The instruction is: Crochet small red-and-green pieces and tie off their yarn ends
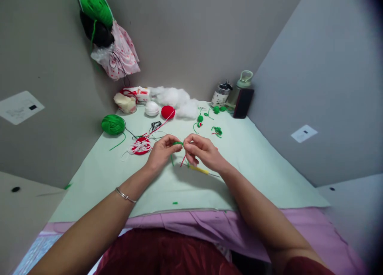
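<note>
Between my two hands is a small green yarn piece (178,143), mostly covered by the fingers. My left hand (164,150) pinches its left end between thumb and index finger. At the other end, my right hand (202,149) has thumb and fingertips closed on it. Green and red yarn tails (183,161) hang below the fingers. Just under my right hand, a crochet hook with a yellow handle (200,170) lies on the pale green tabletop (149,195).
Left of my hands are a green yarn ball (113,124) and tangled red-and-white yarn (140,146). Behind them sit a white ball (152,108), a red ball (168,112) and white stuffing (176,97). Small green pieces (217,130), a phone (243,103) and a bottle (245,79) are right.
</note>
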The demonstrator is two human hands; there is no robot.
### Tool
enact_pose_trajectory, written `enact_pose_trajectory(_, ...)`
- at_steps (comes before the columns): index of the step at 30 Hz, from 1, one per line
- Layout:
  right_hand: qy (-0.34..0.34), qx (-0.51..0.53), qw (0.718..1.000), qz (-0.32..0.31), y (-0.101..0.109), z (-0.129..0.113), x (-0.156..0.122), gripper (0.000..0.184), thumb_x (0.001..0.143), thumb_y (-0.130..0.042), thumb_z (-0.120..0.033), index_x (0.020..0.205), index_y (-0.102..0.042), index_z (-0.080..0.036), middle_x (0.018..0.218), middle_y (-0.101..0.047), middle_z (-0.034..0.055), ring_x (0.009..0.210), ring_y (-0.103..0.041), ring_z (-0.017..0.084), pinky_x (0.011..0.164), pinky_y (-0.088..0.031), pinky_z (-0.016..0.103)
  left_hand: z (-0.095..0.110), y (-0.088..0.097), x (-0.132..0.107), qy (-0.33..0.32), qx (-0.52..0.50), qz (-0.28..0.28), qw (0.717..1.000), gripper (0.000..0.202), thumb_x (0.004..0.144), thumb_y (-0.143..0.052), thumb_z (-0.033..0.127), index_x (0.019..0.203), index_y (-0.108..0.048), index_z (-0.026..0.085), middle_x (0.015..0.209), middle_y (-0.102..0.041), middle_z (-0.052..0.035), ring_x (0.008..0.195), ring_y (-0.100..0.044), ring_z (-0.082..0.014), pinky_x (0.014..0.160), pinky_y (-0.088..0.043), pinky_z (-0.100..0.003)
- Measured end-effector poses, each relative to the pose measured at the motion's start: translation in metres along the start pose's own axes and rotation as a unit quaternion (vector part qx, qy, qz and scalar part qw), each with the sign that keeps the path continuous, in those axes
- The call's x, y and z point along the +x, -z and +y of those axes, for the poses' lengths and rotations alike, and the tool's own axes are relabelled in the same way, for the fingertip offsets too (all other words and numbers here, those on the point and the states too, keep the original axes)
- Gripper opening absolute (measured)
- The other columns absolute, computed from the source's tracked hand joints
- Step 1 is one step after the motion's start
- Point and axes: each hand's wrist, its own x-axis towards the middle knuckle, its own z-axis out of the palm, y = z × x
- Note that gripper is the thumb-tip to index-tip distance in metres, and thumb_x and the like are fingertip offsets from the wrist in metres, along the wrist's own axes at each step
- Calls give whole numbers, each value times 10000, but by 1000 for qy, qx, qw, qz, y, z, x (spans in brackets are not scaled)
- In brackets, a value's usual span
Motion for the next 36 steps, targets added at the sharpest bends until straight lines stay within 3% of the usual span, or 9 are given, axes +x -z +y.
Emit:
enact_pose_trajectory(5, -22, 69, 993, -98, 21, -16, -13, 215, 965, -613, -381, 896, -560, -183, 534, -519, -80, 406, -389, 43, 419, -308, 174, 1, 4, 4, -13, 12, 23, 1000, 232, 699, -820, 300, 844, -677, 189, 787, -650, 17, 735, -594, -134, 731, -485, -270)
enact_pose_trajectory(9, -6, 121, 984, -129, 32, -18, -19, 175, 939, -659, -320, 897, -586, -166, 580, -468, -81, 405, -355, 26, 404, -260, 175, 0, 6, 5, -10, 11, 24, 1000, 243, 704, -821, 309, 859, -685, 179, 789, -644, 15, 684, -581, -122, 677, -501, -264)
enact_pose_trajectory(19, 30, 224, 951, -212, 46, -9, -28, 200, 915, -679, -285, 845, -569, -133, 543, -462, -81, 318, -273, -2, 357, -181, 166, -6, 6, 7, -13, -30, 32, 999, 283, 674, -847, 324, 840, -680, 167, 781, -644, 16, 731, -605, -121, 759, -567, -289)
enact_pose_trajectory(24, 91, 260, 933, -232, 49, -7, -32, 106, 942, -627, -220, 900, -610, -124, 519, -461, -78, 296, -267, 8, 341, -192, 163, -5, 6, 7, -10, -37, 38, 999, 280, 670, -848, 309, 835, -672, 168, 781, -651, 15, 724, -616, -120, 761, -576, -293)
enact_pose_trajectory(27, 92, 259, 929, -248, 51, -6, -33, 97, 943, -622, -219, 909, -621, -128, 505, -470, -74, 285, -288, 18, 336, -209, 168, -6, 7, 8, -10, -40, 39, 998, 272, 675, -842, 300, 830, -666, 163, 783, -647, 15, 728, -617, -114, 764, -576, -286)
enact_pose_trajectory(32, 23, 210, 959, -190, 50, -14, -32, 186, 898, -702, -314, 873, -635, -143, 470, -436, -90, 303, -280, 15, 354, -187, 174, -8, 7, 7, -10, -41, 37, 998, 329, 699, -822, 300, 920, -610, 179, 805, -660, 23, 706, -639, -111, 748, -571, -283)
enact_pose_trajectory(36, -41, 72, 996, -41, 44, -16, -17, 341, 920, -666, -357, 1210, -634, -181, 503, -443, -99, 419, -342, 50, 441, -265, 191, -5, 4, 4, -21, -33, 17, 999, 352, 775, -759, 318, 1003, -510, 221, 823, -695, 26, 672, -670, -120, 704, -553, -274)
